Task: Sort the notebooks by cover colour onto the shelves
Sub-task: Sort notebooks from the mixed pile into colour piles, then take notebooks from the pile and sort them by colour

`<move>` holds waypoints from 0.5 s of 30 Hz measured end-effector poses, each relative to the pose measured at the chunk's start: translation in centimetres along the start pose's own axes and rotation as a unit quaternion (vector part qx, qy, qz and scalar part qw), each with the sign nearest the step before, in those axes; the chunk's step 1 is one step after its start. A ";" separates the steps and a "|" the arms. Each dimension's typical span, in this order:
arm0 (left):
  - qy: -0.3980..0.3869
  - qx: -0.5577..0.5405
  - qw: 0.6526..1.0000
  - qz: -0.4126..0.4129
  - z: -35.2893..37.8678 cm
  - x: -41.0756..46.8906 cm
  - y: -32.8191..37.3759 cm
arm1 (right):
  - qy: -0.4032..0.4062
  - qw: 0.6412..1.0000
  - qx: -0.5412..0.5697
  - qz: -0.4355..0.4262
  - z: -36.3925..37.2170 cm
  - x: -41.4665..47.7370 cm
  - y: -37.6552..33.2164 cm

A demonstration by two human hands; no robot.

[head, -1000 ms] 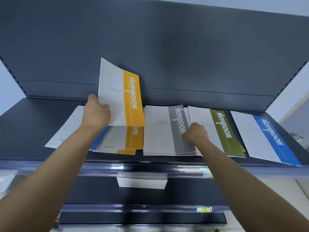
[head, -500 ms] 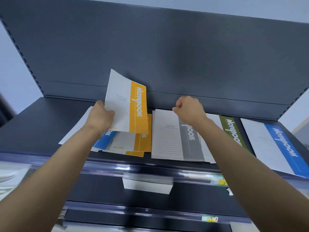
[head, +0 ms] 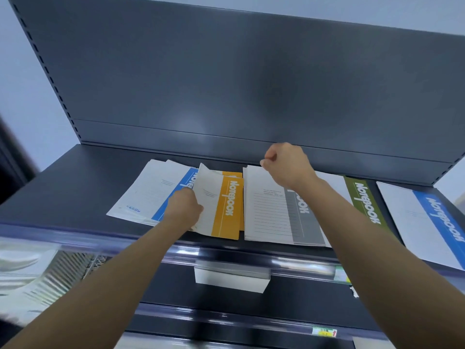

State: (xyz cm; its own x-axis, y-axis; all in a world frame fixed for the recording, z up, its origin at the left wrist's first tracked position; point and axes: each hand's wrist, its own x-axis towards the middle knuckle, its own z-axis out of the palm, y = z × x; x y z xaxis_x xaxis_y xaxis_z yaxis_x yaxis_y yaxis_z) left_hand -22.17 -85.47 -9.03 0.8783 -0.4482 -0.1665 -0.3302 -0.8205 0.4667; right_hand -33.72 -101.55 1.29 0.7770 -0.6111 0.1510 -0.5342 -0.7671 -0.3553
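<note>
The left hand (head: 185,206) grips the orange notebook (head: 227,207) by its left edge, fingers curled round the cover. The book lies low over a second orange notebook (head: 235,174) toward the middle of the shelf (head: 75,185), its far left corner lifted and its body a little askew. The step looks like laying it on the orange pile. To do that well, I would turn it until its edges line up with the one beneath. I would also draw it off the left blue notebook (head: 151,192), whose stripe it overlaps, and stop short of the grey notebook (head: 271,210) just beside it on the right. Its near end comes close to the shelf's front edge, so it wants a nudge toward the back, then a flat press before the fingers let go. The right hand (head: 286,165) hovers over the far left corner of the grey pile, near the back edge. Its fingers are curled in a fist with nothing seen in them, and I cannot tell whether it touches the paper. The green notebook (head: 364,205) and right blue notebook (head: 437,222) lie further right.
</note>
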 end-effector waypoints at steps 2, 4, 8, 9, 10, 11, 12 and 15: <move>-0.005 0.019 1.000 0.002 0.3 0.4 -0.2 | 0.003 1.000 -0.005 0.001 0.1 -0.1 -0.5; 0.002 0.090 0.996 0.012 0.1 0.7 -0.4 | 0.004 1.000 -0.007 0.002 0.1 -0.2 -1.1; 0.056 0.203 0.975 0.076 -2.4 1.2 -0.7 | 0.008 1.000 -0.011 -0.007 -0.6 -0.3 -3.3; 0.068 0.201 0.972 0.096 -3.4 1.2 -0.6 | 0.007 1.000 -0.017 -0.014 -0.7 -0.3 -4.1; 0.080 0.197 0.970 0.117 -4.6 1.2 -0.6 | 0.002 0.999 -0.023 -0.023 -0.9 -0.4 -5.0; 0.091 0.189 0.968 0.135 -5.9 1.1 -0.5 | -0.005 0.999 -0.029 -0.034 -1.0 -0.4 -6.0; 0.100 0.177 0.968 0.150 -7.3 0.8 -0.6 | -0.011 0.998 -0.034 -0.045 -1.2 -0.6 -7.0; 0.150 0.144 0.961 0.182 -11.6 -0.3 -1.1 | 0.002 0.994 -0.057 -0.095 -1.8 -0.9 -10.0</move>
State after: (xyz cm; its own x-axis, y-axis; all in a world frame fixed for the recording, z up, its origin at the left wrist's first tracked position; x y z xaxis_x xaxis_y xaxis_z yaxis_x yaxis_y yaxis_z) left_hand -18.03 -80.34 0.62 0.7327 -0.6366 0.2408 -0.6782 -0.7127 0.1795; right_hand -29.64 -93.70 6.38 0.8659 -0.4543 0.2092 -0.4129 -0.8854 -0.2136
